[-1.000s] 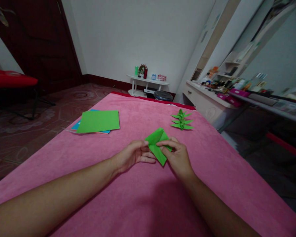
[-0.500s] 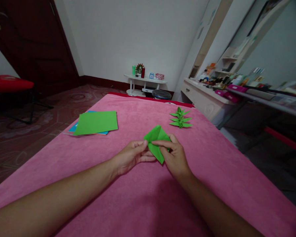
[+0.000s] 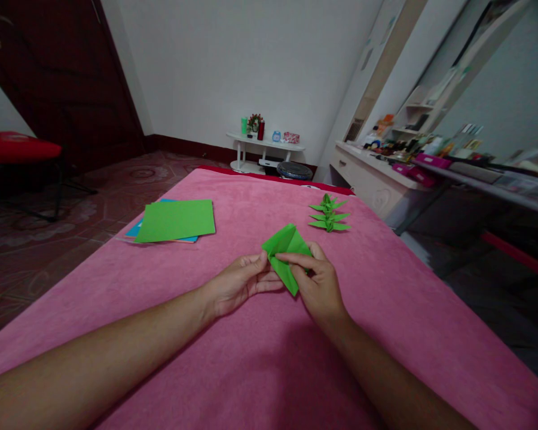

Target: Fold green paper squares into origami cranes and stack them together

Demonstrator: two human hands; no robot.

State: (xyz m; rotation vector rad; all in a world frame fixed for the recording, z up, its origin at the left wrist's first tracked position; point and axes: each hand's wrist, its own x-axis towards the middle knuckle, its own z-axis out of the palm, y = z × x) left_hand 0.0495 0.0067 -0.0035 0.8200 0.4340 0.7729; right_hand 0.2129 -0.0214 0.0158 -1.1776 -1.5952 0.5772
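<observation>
A partly folded sheet of green origami paper [image 3: 287, 240] is held between both hands above the pink cloth. My left hand [image 3: 244, 278] pinches its left corner, thumb on top and the other fingers underneath. My right hand [image 3: 317, 285] grips the right side, with the index finger laid across the paper toward the left thumb. Part of the paper is hidden behind the right fingers. Farther back on the right, several folded green paper pieces with pointed tips [image 3: 329, 215] stand in a row. At the left lies a stack of paper with a green sheet [image 3: 179, 220] on top.
The pink cloth [image 3: 233, 370] covers the broad surface before me. Beyond its far edge stands a low white table [image 3: 269, 143] with small items. A cluttered dresser [image 3: 376, 173] is at the right, a red-seated chair [image 3: 18, 147] at the left.
Both hands keep nearly the same hold on the green paper. The whole view has shifted very slightly; nothing has been let go or taken up.
</observation>
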